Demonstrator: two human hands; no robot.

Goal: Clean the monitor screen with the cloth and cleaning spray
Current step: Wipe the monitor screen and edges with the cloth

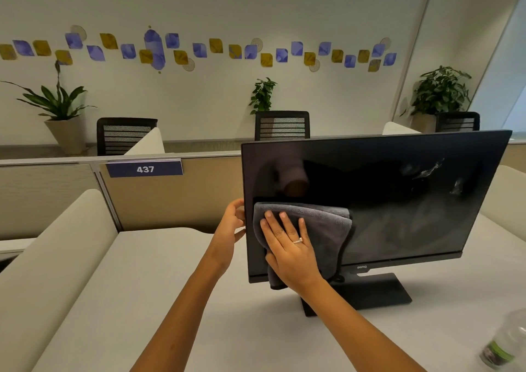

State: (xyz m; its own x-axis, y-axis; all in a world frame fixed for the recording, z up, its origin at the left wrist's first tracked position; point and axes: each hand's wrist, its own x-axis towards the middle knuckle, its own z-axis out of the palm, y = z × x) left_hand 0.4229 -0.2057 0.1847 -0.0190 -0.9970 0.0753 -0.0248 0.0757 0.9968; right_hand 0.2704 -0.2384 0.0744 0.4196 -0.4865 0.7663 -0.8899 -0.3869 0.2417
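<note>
Monitor first: the wide black flat-panel monitor (398, 201) stood on its flat black rectangular stand (378, 290) on the pale grey desk (159, 286), turned a little to my right. Wiping looked partway done, by my read. Lower left of the screen was under the folded grey microfibre cloth (321, 229); wet white streaks of spray (429, 171) showed on the upper right, so that side and the middle looked left to do.

My right hand (290, 246) lay flat on the cloth, fingers straight and spread, pressing it to the glass. My left hand (232, 223) steadied the monitor's left edge, fingers curled round the bezel.

The clear plastic spray bottle with a green label (503, 343) sat on the desk at far lower right, well apart from both hands, blurred.

Writing: "BenQ" on the lower bezel; "437" in white on the blue partition sign (145, 169). Bottle label unreadable.
</note>
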